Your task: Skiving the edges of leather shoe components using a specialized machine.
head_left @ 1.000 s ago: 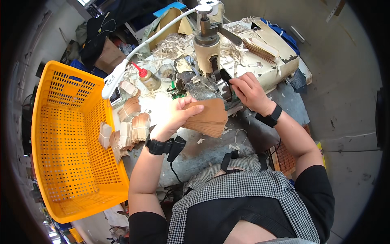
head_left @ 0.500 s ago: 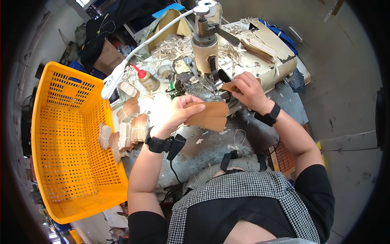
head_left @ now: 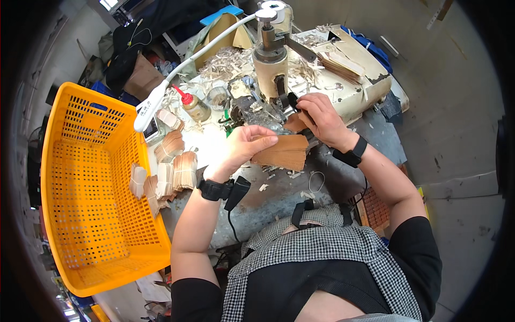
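My left hand (head_left: 244, 148) grips a fanned stack of tan leather pieces (head_left: 285, 153), thumb on top, just in front of the skiving machine (head_left: 271, 75). A single leather piece (head_left: 294, 124) is pinched in the fingers of my right hand (head_left: 325, 124), close against the machine's working head. The far edge of that piece is partly hidden by my fingers and the machine parts. My two hands are near each other, the stack lying between them and slightly lower.
An orange perforated basket (head_left: 107, 214) stands at the left. Banded bundles of pieces (head_left: 185, 170) lie beside it. A red-capped bottle (head_left: 196, 107), a white lamp (head_left: 152, 106) and pale scraps (head_left: 228, 61) surround the machine. A rubber band (head_left: 316, 182) lies on the metal tabletop (head_left: 252, 201).
My left hand and its stack have moved slightly right. My right hand has shifted slightly, and more of the single leather piece shows at the machine's head.
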